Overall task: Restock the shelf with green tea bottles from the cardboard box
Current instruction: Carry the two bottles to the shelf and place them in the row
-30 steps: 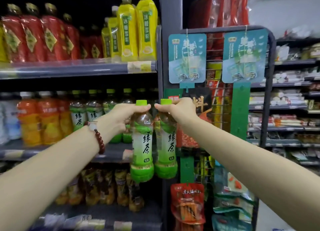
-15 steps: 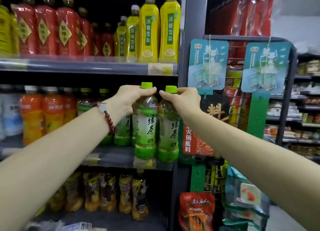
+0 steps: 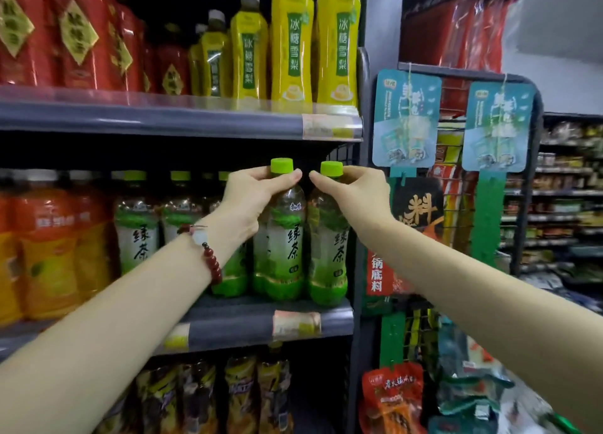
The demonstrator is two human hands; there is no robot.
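Mid-frame, left hand (image 3: 251,195) and right hand (image 3: 352,195) each pinch-grip a green tea bottle (image 3: 287,238) neck, bottoms at the middle shelf (image 3: 248,322) front edge, not released; box unseen, remaining stock unknowable.

Both forearms were bare, with no sleeve reaching into view on either side. The left hand (image 3: 251,199) wore no ring that could be seen, and its nails were short and unpainted. Around the left wrist sat a bracelet (image 3: 211,261) of round, glossy dark-red beads, strung close together, with a small pale tag or charm (image 3: 198,237) and a short reddish cord end at its upper part. The right hand (image 3: 350,197) and wrist carried nothing: no band, watch or ring.
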